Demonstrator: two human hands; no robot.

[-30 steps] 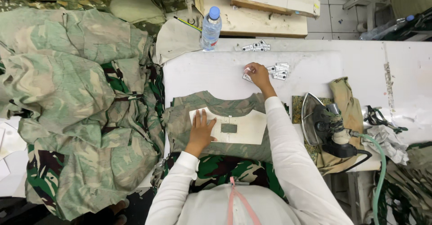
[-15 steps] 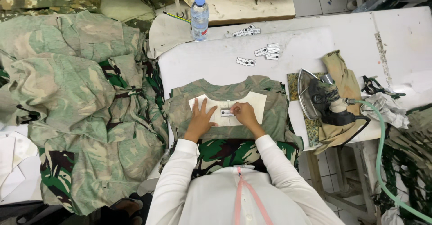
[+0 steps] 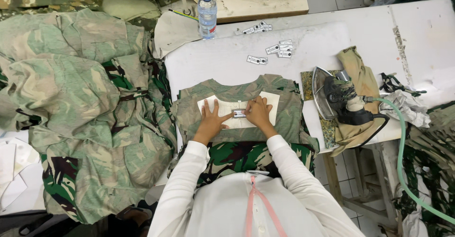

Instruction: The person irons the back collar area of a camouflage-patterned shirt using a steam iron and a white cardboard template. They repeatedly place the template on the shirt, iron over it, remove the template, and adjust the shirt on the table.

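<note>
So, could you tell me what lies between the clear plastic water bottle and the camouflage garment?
Head view: small white labels on bare white board, between bottle and garment.

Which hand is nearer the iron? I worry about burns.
Right. The right hand rests on the camouflage garment, closer to the iron at its right; the left hand lies farther away, beyond it.

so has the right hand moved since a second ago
Yes. The right hand came back from the loose labels up the table to the small label on the shirt.
</note>
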